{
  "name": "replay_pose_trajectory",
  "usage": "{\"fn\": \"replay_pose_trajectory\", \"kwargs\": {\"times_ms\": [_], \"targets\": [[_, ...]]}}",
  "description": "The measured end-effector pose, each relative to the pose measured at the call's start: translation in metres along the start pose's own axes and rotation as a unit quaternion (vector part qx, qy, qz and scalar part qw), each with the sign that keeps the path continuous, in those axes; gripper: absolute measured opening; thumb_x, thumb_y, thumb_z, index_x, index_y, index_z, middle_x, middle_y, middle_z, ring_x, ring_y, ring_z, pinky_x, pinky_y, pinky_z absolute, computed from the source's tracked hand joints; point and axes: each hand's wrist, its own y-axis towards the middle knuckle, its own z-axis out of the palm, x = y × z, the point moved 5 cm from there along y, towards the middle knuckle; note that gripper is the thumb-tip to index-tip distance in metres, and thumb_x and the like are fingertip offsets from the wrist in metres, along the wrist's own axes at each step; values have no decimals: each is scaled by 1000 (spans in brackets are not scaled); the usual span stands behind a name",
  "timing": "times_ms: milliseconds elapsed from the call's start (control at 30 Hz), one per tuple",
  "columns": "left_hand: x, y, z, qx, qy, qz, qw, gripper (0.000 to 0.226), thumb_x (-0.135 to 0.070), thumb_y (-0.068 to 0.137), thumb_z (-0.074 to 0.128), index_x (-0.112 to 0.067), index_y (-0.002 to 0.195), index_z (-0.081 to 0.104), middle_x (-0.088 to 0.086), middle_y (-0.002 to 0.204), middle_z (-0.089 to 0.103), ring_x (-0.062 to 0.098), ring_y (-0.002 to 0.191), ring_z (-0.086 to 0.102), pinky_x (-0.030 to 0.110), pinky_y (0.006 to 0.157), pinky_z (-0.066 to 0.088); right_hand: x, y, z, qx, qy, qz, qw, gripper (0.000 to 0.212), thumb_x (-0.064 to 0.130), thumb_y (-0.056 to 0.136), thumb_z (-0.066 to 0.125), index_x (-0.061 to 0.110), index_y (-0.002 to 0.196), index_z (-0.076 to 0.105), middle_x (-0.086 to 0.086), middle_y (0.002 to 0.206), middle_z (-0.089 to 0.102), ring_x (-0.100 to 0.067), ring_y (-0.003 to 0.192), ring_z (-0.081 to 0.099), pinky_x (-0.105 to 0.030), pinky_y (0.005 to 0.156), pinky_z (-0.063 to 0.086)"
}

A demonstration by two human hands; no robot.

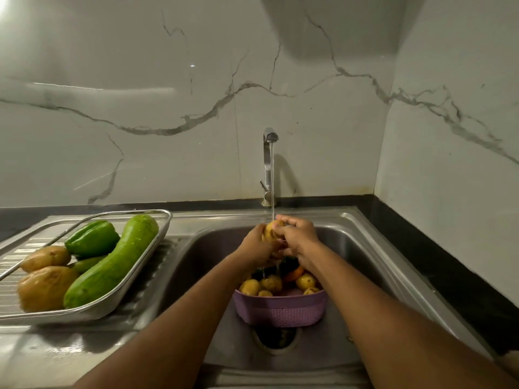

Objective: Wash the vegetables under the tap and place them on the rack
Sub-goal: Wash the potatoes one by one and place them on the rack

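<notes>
Both hands hold one potato (270,229) under the tap (270,164), left hand (254,244) and right hand (297,237) fingers wrapped round it, probably rubbing. The rack (157,237) sits left, nearer the left hand.

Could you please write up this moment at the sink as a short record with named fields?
tap: running, stream falls onto the held potato
held potato: gripped between left hand and right hand, over the sink
purple basket: in the sink below the hands, holds small potatoes and other vegetables
rack: on the drainboard to the left, holds a long green gourd, a green pepper and two large potatoes
stage: washing under way, basket not yet emptied
</notes>
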Motion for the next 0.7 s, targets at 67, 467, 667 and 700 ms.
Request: {"fn": "replay_pose_trajectory", "kwargs": {"times_ms": [67, 467, 667, 700], "targets": [[3, -1, -5, -18, 52, 20, 998, 34, -21, 100, 62, -17, 133, 54, 6, 109, 66, 20, 97, 69, 37, 83, 63, -2, -4, 3, 19, 16, 20, 999, 29, 13, 93, 74, 26, 118, 72, -6, 118, 69, -25, 105, 69, -39, 72, 65], [28, 18, -10, -54, 69, 113, 990, 52, -19, 102, 59, -34, 149, 44, 3, 131, 58, 20, 112, 65, 44, 95, 60, 12, 10, -1, -62, -253, -181, 948, 7, 27, 103, 62, 24, 97, 58, 0, 102, 64, -20, 85, 72, -38, 67, 66], [25, 22, -22, -85, -61, 96, 990, 30, -20, 105, 55, -16, 134, 59, 7, 118, 70, 20, 107, 71, 44, 96, 59, 7, 9, 3, 28, -264, -155, 951, 46, 21, 98, 70, 19, 142, 58, -6, 119, 71, -20, 90, 75, -31, 69, 65], [23, 21, -21, -83, -71, 97, 989, 28, -20, 106, 53, -16, 133, 60, 6, 116, 71, 20, 105, 72, 43, 95, 60, 8, 7, 1, 22, -266, -162, 950, 47, 22, 97, 71, 19, 142, 58, -5, 116, 72, -19, 87, 76, -34, 72, 65]]}}
